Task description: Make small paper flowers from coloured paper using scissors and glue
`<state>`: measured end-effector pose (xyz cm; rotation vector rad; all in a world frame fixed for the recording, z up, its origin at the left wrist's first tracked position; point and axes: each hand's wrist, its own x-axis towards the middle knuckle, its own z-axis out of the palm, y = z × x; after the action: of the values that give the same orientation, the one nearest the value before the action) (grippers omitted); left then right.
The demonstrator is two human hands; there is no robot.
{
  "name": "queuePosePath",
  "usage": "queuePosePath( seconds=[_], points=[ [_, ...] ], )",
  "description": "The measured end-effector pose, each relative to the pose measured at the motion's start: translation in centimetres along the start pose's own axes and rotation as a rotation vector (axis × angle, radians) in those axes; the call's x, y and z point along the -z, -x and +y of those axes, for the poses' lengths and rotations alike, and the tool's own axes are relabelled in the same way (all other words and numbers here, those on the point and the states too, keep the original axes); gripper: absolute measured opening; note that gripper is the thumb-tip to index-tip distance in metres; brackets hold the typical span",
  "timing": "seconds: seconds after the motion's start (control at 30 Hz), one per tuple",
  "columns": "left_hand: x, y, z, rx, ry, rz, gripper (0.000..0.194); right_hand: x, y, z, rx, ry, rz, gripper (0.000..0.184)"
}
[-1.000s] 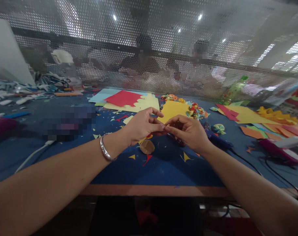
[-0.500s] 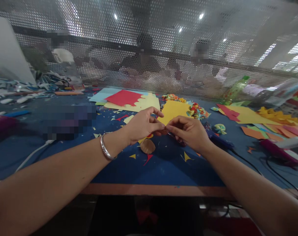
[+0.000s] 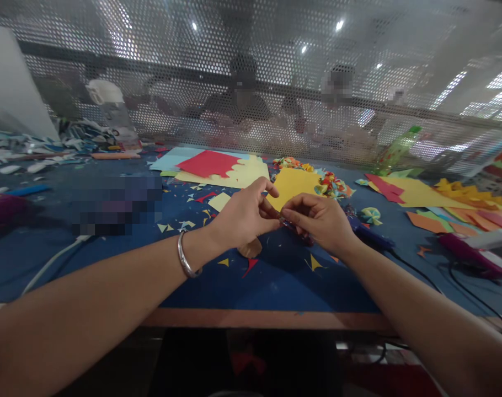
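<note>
Tabletop (image 3: 276,295) runs blue from our left hand (image 3: 245,214) and right hand (image 3: 317,218) to its pinkish near edge (image 3: 259,318), strewn with small paper scraps (image 3: 314,263). Our left forefinger spreads from the thumb; we cannot tell what its lower fingers hold. Our right thumb and forefinger press together, any piece there too small to tell. Yellow paper (image 3: 296,184) lies just beyond both hands; a brown disc (image 3: 251,250) peeks from under the left.

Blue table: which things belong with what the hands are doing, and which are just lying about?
Likely the job: whatever the right hand seems to pinch (too tiny to tell), yellow sheet, striped rosette.

Likely lying about: white-lidded bottle, green-capped bottle, yellow scrap.
</note>
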<state>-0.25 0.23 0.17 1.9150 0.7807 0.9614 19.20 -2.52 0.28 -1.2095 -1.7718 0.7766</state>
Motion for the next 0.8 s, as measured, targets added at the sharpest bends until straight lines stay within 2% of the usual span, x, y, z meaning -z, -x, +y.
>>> queuePosePath(
  seconds=[0.13, 0.27, 0.6, 0.8],
  points=[
    [-0.31, 0.04, 0.06, -0.072, -0.173, 0.063, 0.042, -0.06, -0.04, -0.01, -0.008, 0.016, 0.010, 0.023],
    [-0.38, -0.01, 0.26, -0.107, -0.256, 0.079, 0.038, -0.13, -0.10, -0.14, -0.020, 0.016, 0.015, 0.023],
    [-0.29, 0.10, 0.05, -0.115, -0.242, 0.051, 0.039, -0.12, 0.00, -0.46, -0.035, -0.006, 0.030, 0.022],
    [-0.40, 0.11, 0.37, -0.144, -0.316, 0.095, 0.034, -0.20, -0.14, -0.29, -0.034, -0.001, 0.029, 0.021]
  ],
)
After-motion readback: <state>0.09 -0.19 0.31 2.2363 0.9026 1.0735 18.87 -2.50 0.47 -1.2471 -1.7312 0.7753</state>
